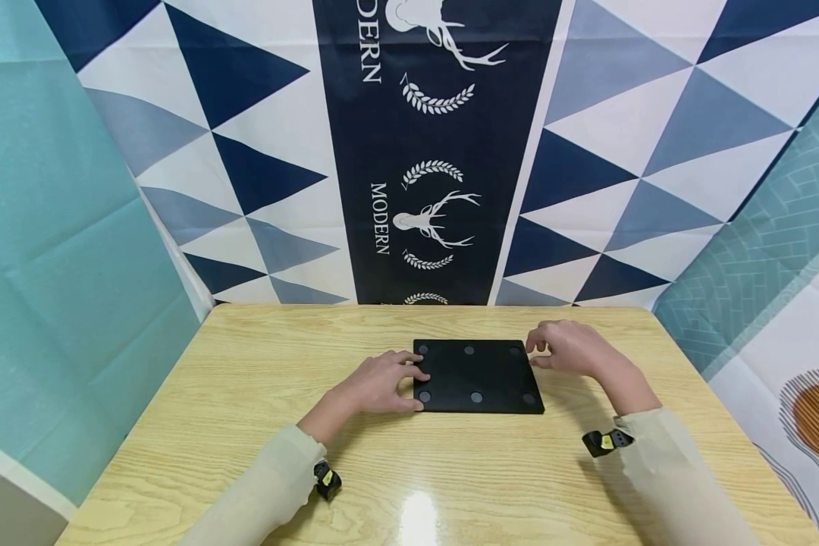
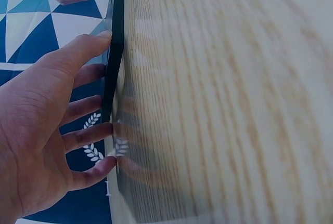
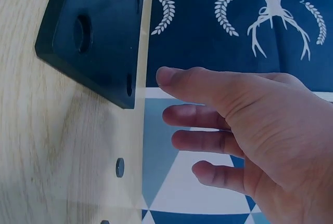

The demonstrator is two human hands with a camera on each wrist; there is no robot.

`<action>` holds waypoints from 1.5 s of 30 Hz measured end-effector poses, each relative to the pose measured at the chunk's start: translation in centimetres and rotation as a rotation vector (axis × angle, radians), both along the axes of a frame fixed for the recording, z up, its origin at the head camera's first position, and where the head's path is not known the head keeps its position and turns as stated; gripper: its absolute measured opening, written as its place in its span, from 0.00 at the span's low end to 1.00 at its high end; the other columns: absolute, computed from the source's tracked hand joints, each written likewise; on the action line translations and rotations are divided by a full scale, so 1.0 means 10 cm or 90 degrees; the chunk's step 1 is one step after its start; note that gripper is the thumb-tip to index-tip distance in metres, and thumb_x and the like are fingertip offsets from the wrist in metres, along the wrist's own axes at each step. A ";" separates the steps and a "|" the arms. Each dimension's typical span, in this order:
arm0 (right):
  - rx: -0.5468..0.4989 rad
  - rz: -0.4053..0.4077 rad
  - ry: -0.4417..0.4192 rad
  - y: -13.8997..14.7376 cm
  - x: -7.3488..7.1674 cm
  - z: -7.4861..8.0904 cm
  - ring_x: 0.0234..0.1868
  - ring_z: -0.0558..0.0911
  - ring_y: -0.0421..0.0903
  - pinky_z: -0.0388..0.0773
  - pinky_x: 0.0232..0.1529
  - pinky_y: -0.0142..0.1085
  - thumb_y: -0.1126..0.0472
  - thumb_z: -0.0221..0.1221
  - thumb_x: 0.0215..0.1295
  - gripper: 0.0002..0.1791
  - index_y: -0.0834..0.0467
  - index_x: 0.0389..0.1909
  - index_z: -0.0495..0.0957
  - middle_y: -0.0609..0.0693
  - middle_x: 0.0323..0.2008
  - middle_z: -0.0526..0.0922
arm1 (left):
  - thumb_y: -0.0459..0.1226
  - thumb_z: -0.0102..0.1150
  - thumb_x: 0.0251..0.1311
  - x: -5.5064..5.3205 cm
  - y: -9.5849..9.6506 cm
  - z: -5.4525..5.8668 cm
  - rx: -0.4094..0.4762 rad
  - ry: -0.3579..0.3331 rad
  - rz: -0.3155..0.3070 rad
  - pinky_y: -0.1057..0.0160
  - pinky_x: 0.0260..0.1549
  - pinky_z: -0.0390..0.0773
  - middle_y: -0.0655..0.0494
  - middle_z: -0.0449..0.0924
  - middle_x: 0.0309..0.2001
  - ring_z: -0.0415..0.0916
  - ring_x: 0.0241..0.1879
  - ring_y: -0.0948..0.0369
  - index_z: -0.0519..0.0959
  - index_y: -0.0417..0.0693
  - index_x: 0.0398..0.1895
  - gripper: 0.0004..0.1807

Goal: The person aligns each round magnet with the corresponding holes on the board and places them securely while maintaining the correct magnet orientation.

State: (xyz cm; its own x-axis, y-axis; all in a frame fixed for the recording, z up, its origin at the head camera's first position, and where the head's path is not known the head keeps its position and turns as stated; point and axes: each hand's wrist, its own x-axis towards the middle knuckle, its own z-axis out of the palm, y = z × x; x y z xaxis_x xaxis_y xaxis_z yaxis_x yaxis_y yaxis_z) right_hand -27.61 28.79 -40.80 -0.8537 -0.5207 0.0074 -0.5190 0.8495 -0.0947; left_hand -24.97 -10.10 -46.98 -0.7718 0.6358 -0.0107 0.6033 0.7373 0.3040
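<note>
A flat black rectangular board [image 1: 481, 375] lies on the wooden table, with several round grey spots along its far and near edges. My left hand [image 1: 382, 383] is at the board's left side, its fingers spread and fingertips on the edge. In the left wrist view, the thumb [image 2: 88, 47] of that hand meets the dark board edge [image 2: 115, 47]. My right hand [image 1: 569, 349] hovers by the far right corner, fingers loosely bent. The right wrist view shows nothing between the right hand's thumb and fingers, and a gap between them and the board [image 3: 104, 31].
Small dark discs [image 3: 120, 167] sit on the tabletop near the right hand. The wooden table [image 1: 355, 470] ends at a patterned curtain [image 1: 430, 152] behind the board. A teal cloth [image 1: 75, 227] hangs along the left side, and pale patterned fabric [image 1: 792, 341] along the right.
</note>
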 end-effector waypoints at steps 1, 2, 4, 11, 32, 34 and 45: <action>0.001 -0.002 0.002 0.01 -0.01 0.00 0.35 0.83 0.44 0.84 0.35 0.45 0.60 0.78 0.67 0.06 0.51 0.42 0.92 0.47 0.37 0.89 | 0.57 0.73 0.72 0.00 0.00 0.00 0.000 0.000 0.000 0.37 0.71 0.82 0.54 0.73 0.85 0.76 0.80 0.45 0.87 0.63 0.72 0.28; 0.003 -0.004 0.004 0.01 -0.01 0.01 0.35 0.83 0.44 0.83 0.35 0.45 0.59 0.78 0.67 0.06 0.51 0.42 0.92 0.47 0.37 0.89 | 0.57 0.73 0.72 0.00 0.00 0.00 0.000 -0.001 0.000 0.37 0.71 0.82 0.54 0.73 0.85 0.76 0.80 0.45 0.87 0.63 0.72 0.28; 0.005 -0.008 0.006 0.03 -0.03 0.01 0.35 0.83 0.43 0.83 0.35 0.45 0.59 0.78 0.66 0.06 0.51 0.42 0.92 0.47 0.37 0.89 | 0.57 0.73 0.72 0.00 0.00 0.00 0.000 -0.001 0.001 0.37 0.71 0.82 0.53 0.73 0.85 0.76 0.80 0.45 0.87 0.63 0.72 0.28; 0.000 -0.006 0.011 0.07 -0.05 0.04 0.33 0.80 0.42 0.80 0.34 0.42 0.59 0.78 0.67 0.06 0.52 0.42 0.93 0.46 0.35 0.88 | 0.57 0.73 0.72 0.00 -0.01 0.00 -0.001 -0.002 0.001 0.38 0.71 0.82 0.53 0.73 0.85 0.76 0.80 0.45 0.87 0.63 0.72 0.28; -0.006 -0.035 0.039 0.19 -0.10 0.02 0.38 0.88 0.49 0.86 0.37 0.52 0.57 0.77 0.70 0.07 0.53 0.45 0.93 0.50 0.41 0.90 | 0.57 0.73 0.73 0.01 0.00 0.02 -0.002 -0.008 0.002 0.36 0.72 0.81 0.54 0.72 0.85 0.75 0.81 0.44 0.86 0.64 0.73 0.28; -0.008 -0.036 0.041 0.21 -0.11 0.01 0.39 0.88 0.51 0.86 0.38 0.53 0.57 0.76 0.70 0.07 0.53 0.45 0.93 0.51 0.41 0.90 | 0.57 0.73 0.73 0.01 0.00 0.02 -0.002 -0.007 0.002 0.36 0.72 0.81 0.54 0.72 0.85 0.74 0.81 0.44 0.86 0.64 0.73 0.28; -0.001 -0.055 0.055 0.26 -0.20 -0.07 0.43 0.90 0.55 0.88 0.42 0.57 0.57 0.77 0.69 0.10 0.55 0.47 0.93 0.53 0.42 0.92 | 0.57 0.73 0.73 0.01 0.00 0.00 -0.007 -0.002 0.000 0.38 0.72 0.82 0.53 0.72 0.85 0.75 0.81 0.44 0.86 0.63 0.73 0.28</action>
State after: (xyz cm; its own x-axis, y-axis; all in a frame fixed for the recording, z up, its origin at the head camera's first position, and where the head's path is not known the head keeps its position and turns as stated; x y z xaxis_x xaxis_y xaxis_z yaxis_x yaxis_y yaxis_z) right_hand -29.62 31.42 -41.52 -0.8917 -0.4449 0.0839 -0.4499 0.8914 -0.0549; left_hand -24.87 -10.10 -46.95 -0.7718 0.6355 -0.0206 0.6020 0.7409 0.2978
